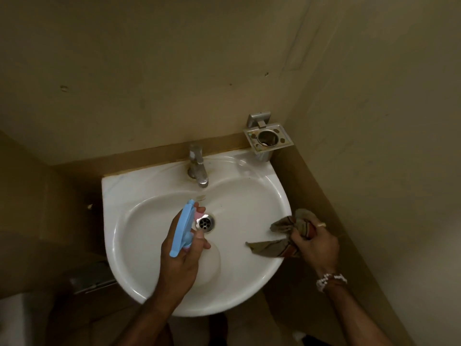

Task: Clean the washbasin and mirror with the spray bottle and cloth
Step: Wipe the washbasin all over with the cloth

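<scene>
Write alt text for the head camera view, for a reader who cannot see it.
A person's left hand holds a blue spray bottle over a white washbasin, while the right hand grips a bunched cloth at its right rim.

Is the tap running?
Off. No water falls from the tap spout into the washbasin.

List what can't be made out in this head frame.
- Mirror: not in the head view, cut off by the frame edge.
- Spray bottle body: hidden under the left hand; fill level unknown.
- Cloth: bunched in the right hand; full shape unclear.
- Floor below washbasin: too dark.
</scene>
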A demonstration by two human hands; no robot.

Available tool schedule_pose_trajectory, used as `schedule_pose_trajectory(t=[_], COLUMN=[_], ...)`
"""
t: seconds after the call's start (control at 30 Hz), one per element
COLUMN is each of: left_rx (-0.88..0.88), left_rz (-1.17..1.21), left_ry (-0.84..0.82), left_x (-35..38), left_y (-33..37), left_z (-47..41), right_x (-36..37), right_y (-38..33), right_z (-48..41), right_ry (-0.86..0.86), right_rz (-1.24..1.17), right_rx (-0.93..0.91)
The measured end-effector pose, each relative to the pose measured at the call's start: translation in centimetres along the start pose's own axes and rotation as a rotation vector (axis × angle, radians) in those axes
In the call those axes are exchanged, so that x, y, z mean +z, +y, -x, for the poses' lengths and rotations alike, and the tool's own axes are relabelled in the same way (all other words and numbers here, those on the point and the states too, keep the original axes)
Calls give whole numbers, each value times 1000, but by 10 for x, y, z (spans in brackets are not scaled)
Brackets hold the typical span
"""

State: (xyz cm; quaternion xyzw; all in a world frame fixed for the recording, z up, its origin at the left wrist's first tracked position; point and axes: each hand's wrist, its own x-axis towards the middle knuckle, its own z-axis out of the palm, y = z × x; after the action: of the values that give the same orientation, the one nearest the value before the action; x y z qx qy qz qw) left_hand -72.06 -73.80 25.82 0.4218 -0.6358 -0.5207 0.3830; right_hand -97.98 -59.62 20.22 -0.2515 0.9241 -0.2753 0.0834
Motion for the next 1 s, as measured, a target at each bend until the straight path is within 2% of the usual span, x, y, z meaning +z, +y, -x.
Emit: schedule_pose_trajectory(t=[0.07,0.13,0.33,0.4,0.47,0.53,0.6,0.73,0.8,0.9,1.0], left_rx=[0,0,-16,-27,-22,-12,-2,9,-4,-14,-2], left_rz=[18,36,42,42,59,56,65,59,54,58,45], left_ry=[0,8,9,8,-3,-14,-25,-48,-40,-48,-59], left_x=[-5,-9,-18,-18,-18,-19,-20,-23,-23,-18,-10], left_y=[0,1,-5,-7,-8,-11,-15,-18,-19,-18,-16], left_z=[-2,-3,-4,-4,-3,-2,-3,-3,-4,-4,-5], right_x=[-14,-30,-59,-39,-7,30,58,86,94,106,117], right_y=[-14,-26,-43,-45,-44,-37,-36,-41,-39,-38,-46], right_z=[-7,-18,-47,-51,-52,-48,-41,-35,-39,-48,-59], right_ry=[108,207,370,265,48,-59,-133,-165,-182,-281,-379], right_rz=[-27,-35,328,375,420,562,655,580,648,697,699], right_rx=[-61,-199,-663,-820,-912,-932,-877,-762,-734,-675,-690])
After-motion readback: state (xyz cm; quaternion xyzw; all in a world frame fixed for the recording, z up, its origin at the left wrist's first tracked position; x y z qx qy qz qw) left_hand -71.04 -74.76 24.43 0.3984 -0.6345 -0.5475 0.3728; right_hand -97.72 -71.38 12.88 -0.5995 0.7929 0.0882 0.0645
